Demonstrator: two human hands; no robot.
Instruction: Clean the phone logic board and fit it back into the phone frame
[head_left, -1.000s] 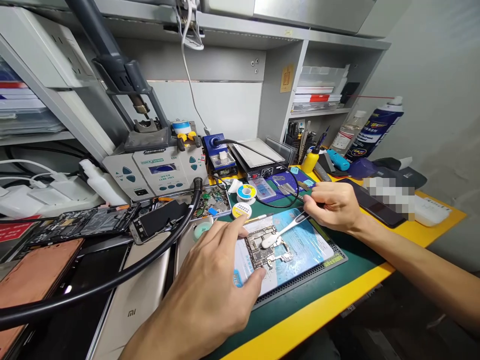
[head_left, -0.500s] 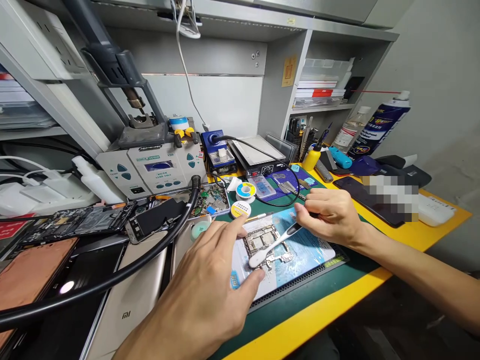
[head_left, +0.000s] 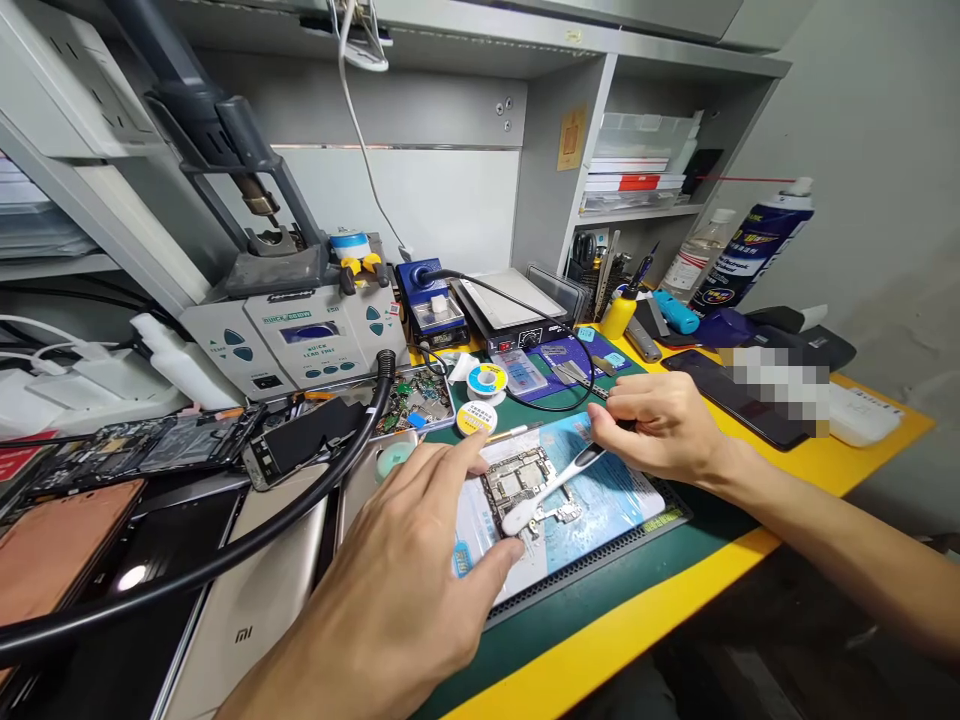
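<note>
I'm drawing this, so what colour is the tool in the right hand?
The tool is white, dark near the right hand; best seen in the head view.

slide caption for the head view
Right hand holds a brush across a circuit board, left hand at its edge.

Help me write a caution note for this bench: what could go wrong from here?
The white brush in the right hand lies over the circuit board; heavy pressure might damage its small parts. The left hand has its thumb close to the brush head, so a stroke could bump it. The circuit board lies on a blue-and-white pad and might slide if not steadied.
</note>
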